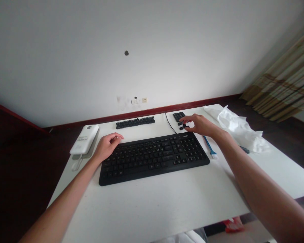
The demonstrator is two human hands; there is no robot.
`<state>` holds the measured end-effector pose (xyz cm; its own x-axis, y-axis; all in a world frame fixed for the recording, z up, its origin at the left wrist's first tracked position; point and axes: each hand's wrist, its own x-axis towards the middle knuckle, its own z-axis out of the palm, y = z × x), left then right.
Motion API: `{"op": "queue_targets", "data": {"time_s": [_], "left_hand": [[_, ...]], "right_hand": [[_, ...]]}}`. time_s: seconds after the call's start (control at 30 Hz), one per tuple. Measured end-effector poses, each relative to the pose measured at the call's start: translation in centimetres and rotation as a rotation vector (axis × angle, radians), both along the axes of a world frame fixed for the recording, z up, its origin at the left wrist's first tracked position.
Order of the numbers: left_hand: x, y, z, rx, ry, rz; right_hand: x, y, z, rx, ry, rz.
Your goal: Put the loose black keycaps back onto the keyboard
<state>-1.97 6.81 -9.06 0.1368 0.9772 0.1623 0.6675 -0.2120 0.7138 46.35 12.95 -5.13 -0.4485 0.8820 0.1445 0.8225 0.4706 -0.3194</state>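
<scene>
A black keyboard lies across the middle of a white table. My left hand rests at the keyboard's far left corner, fingers loosely curled with nothing in them. My right hand reaches just past the keyboard's far right corner, fingers pinching a small black keycap among a few loose ones. Beyond it lies a block of black keycaps. A long row of black keycaps sits at the table's far edge.
A white box-shaped device lies at the left edge. A blue brush and crumpled white tissue lie to the right. The keyboard's cable runs back toward the wall. Dark floor surrounds the table.
</scene>
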Motion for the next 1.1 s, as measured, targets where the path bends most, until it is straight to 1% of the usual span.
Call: {"op": "queue_targets", "data": {"time_s": [0.1,0.23,0.33,0.43,0.57,0.77,0.9,1.1], "left_hand": [[0.0,0.0,-0.1,-0.003,-0.001,-0.002],[-0.1,0.1,-0.2,-0.009,-0.011,-0.014],[0.0,0.1,-0.2,-0.018,-0.013,-0.009],[0.0,0.0,-0.1,-0.019,-0.017,-0.001],[0.1,-0.1,0.0,-0.017,-0.025,-0.002],[0.0,-0.1,-0.1,0.006,-0.032,-0.026],[-0.1,0.0,-0.2,0.014,-0.032,-0.032],[0.1,-0.1,0.0,0.013,-0.022,-0.031]], "right_hand": [[0.2,-0.2,0.6,0.025,0.001,0.008],[-0.3,-1.8,2.5,0.027,0.037,0.010],[-1.5,-3.7,3.8,-0.049,0.075,0.056],[-3.3,-5.8,4.4,-0.136,0.105,0.144],[-5.3,-8.6,4.3,-0.213,0.073,0.245],[-5.9,-11.8,3.4,-0.218,0.051,0.249],[-6.0,-12.8,2.7,-0.210,0.042,0.242],[-6.2,-12.9,2.6,-0.229,0.013,0.220]]}}
